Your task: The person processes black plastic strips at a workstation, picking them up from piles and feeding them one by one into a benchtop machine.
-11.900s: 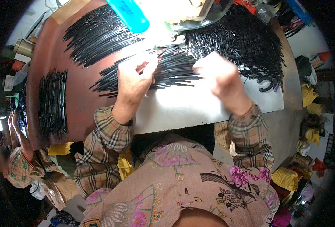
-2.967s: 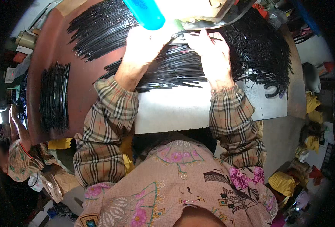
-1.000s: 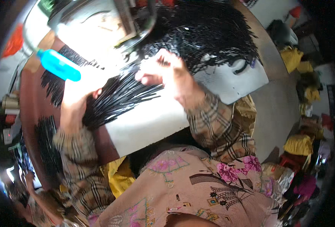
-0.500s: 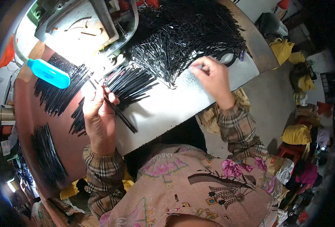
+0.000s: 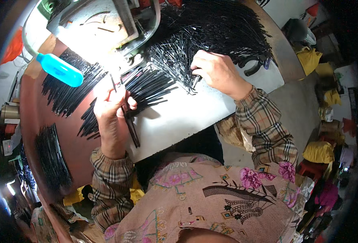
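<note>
Reddish desk | left hand holds black strips, long axis toward body | right hand nearer loose pile, grip unclear

The person's left hand is raised near ten o'clock, left fingers curled in a grip, left wrist directly below at six. The right hand sits near one, back uppermost, right fingers bent toward nine, right forearm trailing toward five.

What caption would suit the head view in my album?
Left fingers hold slim black strips, while right fingers are at the edge of a tangled black pile.
</note>
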Demonstrator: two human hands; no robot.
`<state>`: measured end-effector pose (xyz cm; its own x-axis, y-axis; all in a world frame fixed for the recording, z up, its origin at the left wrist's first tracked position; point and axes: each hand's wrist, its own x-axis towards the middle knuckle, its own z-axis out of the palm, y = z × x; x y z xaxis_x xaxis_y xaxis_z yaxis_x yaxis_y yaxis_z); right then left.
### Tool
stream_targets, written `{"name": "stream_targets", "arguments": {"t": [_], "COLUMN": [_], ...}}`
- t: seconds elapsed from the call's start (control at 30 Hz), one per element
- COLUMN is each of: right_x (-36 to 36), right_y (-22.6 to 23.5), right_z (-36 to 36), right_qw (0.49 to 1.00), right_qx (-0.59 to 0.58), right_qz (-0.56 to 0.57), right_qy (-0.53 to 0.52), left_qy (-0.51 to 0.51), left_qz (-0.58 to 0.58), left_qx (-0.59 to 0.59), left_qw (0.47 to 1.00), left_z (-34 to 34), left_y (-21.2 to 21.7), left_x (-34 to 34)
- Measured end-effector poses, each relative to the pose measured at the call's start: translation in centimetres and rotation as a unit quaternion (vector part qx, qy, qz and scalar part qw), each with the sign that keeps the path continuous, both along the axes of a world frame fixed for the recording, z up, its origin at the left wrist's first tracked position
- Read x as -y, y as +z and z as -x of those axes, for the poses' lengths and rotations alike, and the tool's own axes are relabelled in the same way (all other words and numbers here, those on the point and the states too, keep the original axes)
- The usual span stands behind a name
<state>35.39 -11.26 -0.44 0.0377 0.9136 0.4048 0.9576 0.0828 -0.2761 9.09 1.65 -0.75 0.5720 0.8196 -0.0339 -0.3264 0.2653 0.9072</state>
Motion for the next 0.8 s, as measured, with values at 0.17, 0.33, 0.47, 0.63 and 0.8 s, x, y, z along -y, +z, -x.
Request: {"name": "stream_targets", "arguments": {"t": [0.17, 0.33, 0.47, 0.63, 0.8], "right_x": [-1.5, -3.9, -6.7, -9.0, -8.0], "right_y": [1.8, 3.7, 4.1, 1.2, -0.3], "right_z": [-0.3, 1.8, 5.2, 6.0, 8.7], "right_qw": [0.998, 0.993, 0.986, 0.934, 0.810], "right_qx": [0.044, 0.073, 0.037, -0.083, -0.575], "right_qz": [0.025, -0.033, -0.091, -0.240, 0.039], "right_qy": [0.028, 0.092, 0.131, 0.251, 0.104], "left_qy": [-0.012, -0.028, -0.012, 0.007, 0.008], "left_qz": [-0.009, -0.001, 0.027, 0.046, 0.046], "left_qx": [0.017, 0.056, 0.060, 0.061, 0.069], "left_qw": [1.000, 0.998, 0.998, 0.997, 0.996], "left_z": [-0.9, -1.1, -1.4, -2.3, -2.3], "left_y": [0.9, 0.2, -0.3, -0.7, -0.8], "left_x": [-0.3, -0.9, -0.9, -0.5, -0.4]}}
